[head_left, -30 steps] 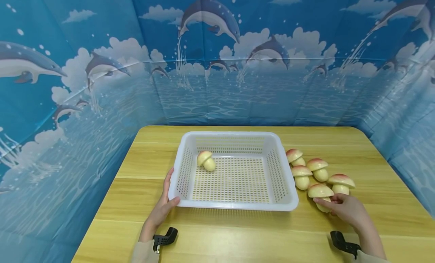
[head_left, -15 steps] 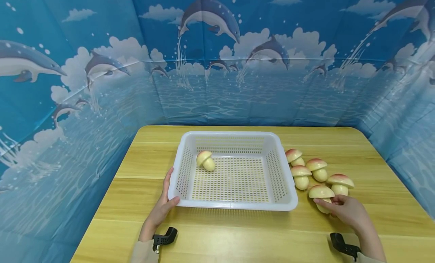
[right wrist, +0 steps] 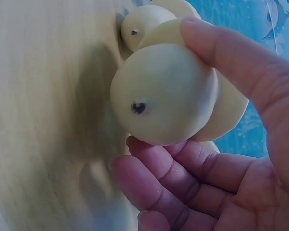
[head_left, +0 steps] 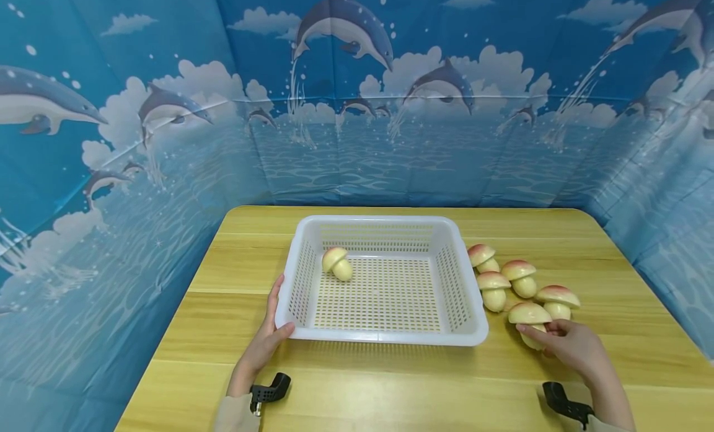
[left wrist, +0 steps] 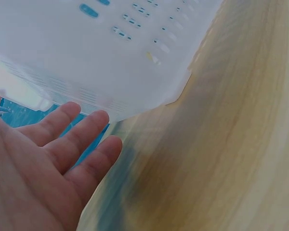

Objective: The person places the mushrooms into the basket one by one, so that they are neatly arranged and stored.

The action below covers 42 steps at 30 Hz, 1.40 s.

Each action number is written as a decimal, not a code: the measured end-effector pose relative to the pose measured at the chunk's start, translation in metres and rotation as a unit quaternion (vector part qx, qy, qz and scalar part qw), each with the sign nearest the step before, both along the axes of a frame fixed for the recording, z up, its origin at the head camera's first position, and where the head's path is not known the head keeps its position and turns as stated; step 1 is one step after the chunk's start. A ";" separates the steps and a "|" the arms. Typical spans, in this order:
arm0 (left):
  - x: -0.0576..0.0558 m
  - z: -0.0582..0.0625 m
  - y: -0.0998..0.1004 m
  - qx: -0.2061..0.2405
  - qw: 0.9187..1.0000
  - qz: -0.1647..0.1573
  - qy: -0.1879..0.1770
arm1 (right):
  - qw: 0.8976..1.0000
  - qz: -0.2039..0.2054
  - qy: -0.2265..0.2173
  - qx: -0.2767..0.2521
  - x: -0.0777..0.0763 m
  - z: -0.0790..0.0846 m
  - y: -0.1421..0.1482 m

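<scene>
My right hand [head_left: 571,345] pinches a toy mushroom [head_left: 528,313] by its stem, beside the other mushrooms. In the right wrist view, the rounded stem end [right wrist: 159,96] with a small dark mark faces the camera, between thumb and fingers. My left hand [head_left: 264,342] holds the near left corner of a white plastic basket [head_left: 385,337], thumb at the front rim and fingers along the left side. The left wrist view shows those spread fingers [left wrist: 82,139] close against the basket's outer wall. Inside the basket, toward the back left, lies one mushroom [head_left: 338,264].
Several more mushrooms [head_left: 520,278] with pale yellow stems and reddish caps cluster right of the basket. The wood-grain table [head_left: 390,388] reaches back to a blue dolphin-print curtain [head_left: 357,153]. Each wrist wears a black camera mount [head_left: 270,392].
The right hand has shifted very slightly to the right with the mushroom in its grip. The left hand and basket stay practically where they were.
</scene>
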<state>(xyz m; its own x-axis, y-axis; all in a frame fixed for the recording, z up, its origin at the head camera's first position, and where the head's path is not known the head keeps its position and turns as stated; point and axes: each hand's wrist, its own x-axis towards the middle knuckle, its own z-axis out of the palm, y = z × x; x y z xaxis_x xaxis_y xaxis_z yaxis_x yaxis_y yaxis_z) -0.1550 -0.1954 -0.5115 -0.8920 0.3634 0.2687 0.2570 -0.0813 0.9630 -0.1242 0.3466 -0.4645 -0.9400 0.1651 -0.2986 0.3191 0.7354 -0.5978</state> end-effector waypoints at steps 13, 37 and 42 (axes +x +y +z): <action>0.000 0.000 0.000 -0.001 1.000 0.000 0.001 | 0.999 0.001 0.038 -0.010 -0.010 0.017 -0.007; -0.001 0.000 0.000 0.005 1.000 -0.002 -0.001 | 0.996 0.002 0.092 0.011 -0.039 0.056 -0.029; -0.001 0.000 0.001 0.005 1.000 0.000 -0.003 | 0.995 0.004 0.098 0.011 -0.045 0.063 -0.036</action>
